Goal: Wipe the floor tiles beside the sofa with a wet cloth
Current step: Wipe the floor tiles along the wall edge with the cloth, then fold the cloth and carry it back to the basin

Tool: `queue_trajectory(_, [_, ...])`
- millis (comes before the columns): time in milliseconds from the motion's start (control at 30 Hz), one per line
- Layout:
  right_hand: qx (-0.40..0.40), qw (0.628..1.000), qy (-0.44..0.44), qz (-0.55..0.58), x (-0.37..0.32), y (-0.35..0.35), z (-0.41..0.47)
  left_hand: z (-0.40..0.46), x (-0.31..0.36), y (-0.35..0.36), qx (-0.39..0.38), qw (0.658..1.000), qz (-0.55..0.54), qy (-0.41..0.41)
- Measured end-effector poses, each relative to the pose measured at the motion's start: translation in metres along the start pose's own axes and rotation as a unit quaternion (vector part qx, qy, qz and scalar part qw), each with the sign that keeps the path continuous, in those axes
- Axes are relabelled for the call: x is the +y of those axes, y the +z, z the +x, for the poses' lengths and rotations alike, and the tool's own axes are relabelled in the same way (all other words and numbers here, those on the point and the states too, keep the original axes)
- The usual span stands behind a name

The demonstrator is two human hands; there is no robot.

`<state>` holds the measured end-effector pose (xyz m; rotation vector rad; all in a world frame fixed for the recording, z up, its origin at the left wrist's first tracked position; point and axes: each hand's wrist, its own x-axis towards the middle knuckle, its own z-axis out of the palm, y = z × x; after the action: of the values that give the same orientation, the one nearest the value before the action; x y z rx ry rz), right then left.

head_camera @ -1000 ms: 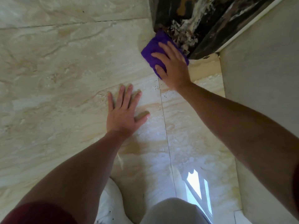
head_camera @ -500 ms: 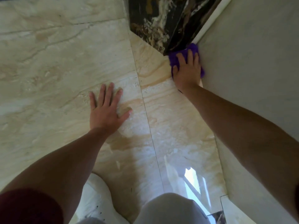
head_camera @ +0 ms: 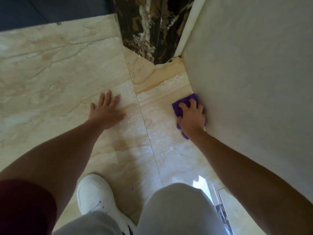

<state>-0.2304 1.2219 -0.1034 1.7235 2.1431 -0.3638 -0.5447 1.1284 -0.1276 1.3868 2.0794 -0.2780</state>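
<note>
Cloth (head_camera: pixel 179 106) lies bunched under your right hand (head_camera: pixel 192 117), grip clamped on it, against the sofa (head_camera: pixel 254 82); left hand (head_camera: pixel 105 111) splayed flat; wet tiles (head_camera: pixel 160 146) risk slipping your bracing palm.

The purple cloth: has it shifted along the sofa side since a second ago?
Yes. The purple cloth, under the right hand, has come back toward the person, away from the dark marble column, and now lies against the pale sofa side.

A home interior, seen at floor level; glossy cream marble-look floor tiles (head_camera: pixel 59 68) meet a dark veined stone column (head_camera: pixel 149 26); a pale upholstered sofa side (head_camera: pixel 254 82) stands at right.
</note>
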Motion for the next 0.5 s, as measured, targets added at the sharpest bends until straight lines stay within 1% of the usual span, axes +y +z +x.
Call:
queue_trajectory(67, [-0.029, 1.000, 0.003, -0.005, 0.008, 0.003, -0.009, 0.000, 0.012, -0.016, -0.024, 0.999, 0.030, -0.026])
queue_trajectory(133, [-0.069, 0.998, 0.008, 0.007, 0.018, -0.004, -0.012, -0.002, 0.036, -0.038, -0.025, 0.997, 0.053, -0.053])
queue_trajectory(200, [-0.099, 0.991, 0.030, 0.087, 0.026, -0.028, -0.020, -0.014, 0.076, -0.061, -0.043, 0.997, -0.025, -0.058])
queue_trajectory(233, [-0.100, 0.987, 0.024, 0.125, 0.028, -0.043, -0.029, -0.025, 0.100, -0.072, -0.060, 0.993, -0.086, -0.050])
queue_trajectory(300, [-0.077, 0.981, -0.016, 0.180, 0.023, -0.078, -0.053, -0.054, 0.145, -0.092, -0.095, 0.979, -0.178, -0.038])
queue_trajectory(333, [-0.063, 0.976, -0.044, 0.204, 0.017, -0.102, -0.073, -0.075, 0.163, -0.106, -0.109, 0.967, -0.226, -0.048])
queue_trajectory(400, [-0.033, 0.965, -0.090, 0.245, 0.005, -0.149, -0.117, -0.118, 0.195, -0.131, -0.118, 0.923, -0.358, -0.078])
queue_trajectory(433, [-0.022, 0.962, -0.102, 0.251, 0.001, -0.177, -0.142, -0.143, 0.206, -0.152, -0.117, 0.902, -0.406, -0.087])
queue_trajectory(500, [-0.004, 0.965, -0.107, 0.239, -0.003, -0.228, -0.190, -0.191, 0.220, -0.192, -0.139, 0.888, -0.431, -0.077])
